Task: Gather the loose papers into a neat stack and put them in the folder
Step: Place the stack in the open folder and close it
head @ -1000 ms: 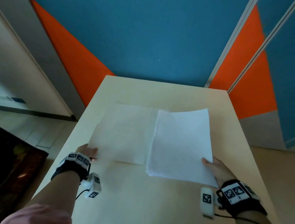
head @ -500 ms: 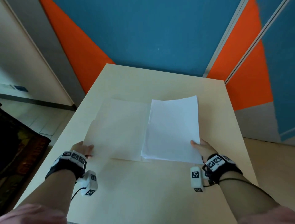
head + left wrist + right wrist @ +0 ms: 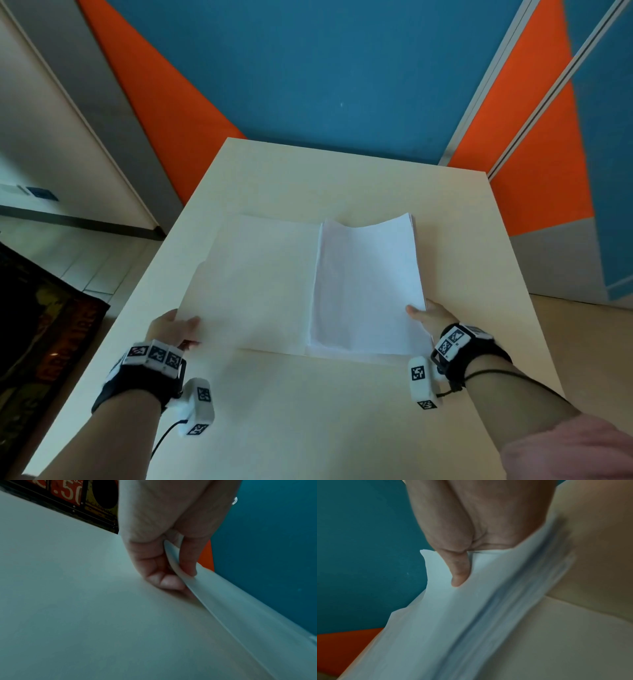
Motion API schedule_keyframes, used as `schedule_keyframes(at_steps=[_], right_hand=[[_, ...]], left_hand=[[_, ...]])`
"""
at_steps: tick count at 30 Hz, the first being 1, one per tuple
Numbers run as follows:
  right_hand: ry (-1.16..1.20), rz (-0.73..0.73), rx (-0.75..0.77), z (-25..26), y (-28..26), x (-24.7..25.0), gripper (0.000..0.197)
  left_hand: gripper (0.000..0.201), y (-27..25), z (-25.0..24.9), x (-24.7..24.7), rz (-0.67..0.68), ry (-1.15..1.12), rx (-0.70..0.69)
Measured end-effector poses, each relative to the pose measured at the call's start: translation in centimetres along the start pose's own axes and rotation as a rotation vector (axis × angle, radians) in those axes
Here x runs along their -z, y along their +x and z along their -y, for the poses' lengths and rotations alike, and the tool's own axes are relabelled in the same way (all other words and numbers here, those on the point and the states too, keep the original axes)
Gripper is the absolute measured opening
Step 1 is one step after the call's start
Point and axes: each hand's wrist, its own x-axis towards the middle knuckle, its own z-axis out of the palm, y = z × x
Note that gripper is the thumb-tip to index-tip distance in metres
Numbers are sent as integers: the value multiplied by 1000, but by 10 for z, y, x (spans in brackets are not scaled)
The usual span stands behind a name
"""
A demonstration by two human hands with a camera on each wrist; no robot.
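1. Left hand [image 3: 173,327] pinches the near left corner of the open folder [image 3: 255,284]; the left wrist view shows the thumb [image 3: 187,555] on top of the cream flap [image 3: 223,601] and the curled fingers [image 3: 161,580] beneath it, so that corner is raised a little off the table [image 3: 308,411].
2. Right hand [image 3: 428,313] grips the stack of white papers [image 3: 366,284] at its near right corner. The right wrist view shows the thumb [image 3: 458,573] pressed on the top sheet [image 3: 436,622], while the other fingers are hidden under the stack (their position cannot be told).
3. The papers lie over the right half of the folder, their left edge along its centre fold. The far edge of the stack sags in the middle and the far right corner is lifted, with the sheet edges fanned slightly there.
4. Along the near edge, a thin strip of the folder shows below the papers.
5. The folder's left half is bare and lies flat apart from the pinched corner.
6. Both wrists wear black bands with white marker blocks [image 3: 154,354], and a small white camera unit [image 3: 421,380] hangs below each.
7. Behind the pale table stands a wall of blue and orange panels [image 3: 325,68].
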Motion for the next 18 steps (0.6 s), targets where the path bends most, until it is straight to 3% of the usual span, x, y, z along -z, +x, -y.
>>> schedule_keyframes(at_steps=[5, 7, 9, 11, 15, 16, 18], right_hand=[[-29, 8, 4, -7, 10, 0, 53], [-7, -2, 11, -5, 6, -2, 45], [-26, -8, 21, -5, 2, -4, 42], [-40, -29, 63, -6, 1, -4, 46], [44, -116, 209, -11, -3, -10, 60], [27, -135, 241, -12, -4, -12, 60], [-12, -180, 278, -14, -6, -16, 56]], left_hand=[[22, -27, -26, 2, -6, -482, -239], [40, -48, -45, 3, 154, -635, -329], [69, -66, -63, -3, 290, -769, -316], [69, -79, -72, -21, 324, -864, -230], [37, -108, -76, -73, 353, -497, -192], [37, -110, -74, -87, 376, -353, -193], [34, -103, -67, -113, 428, -169, -345]])
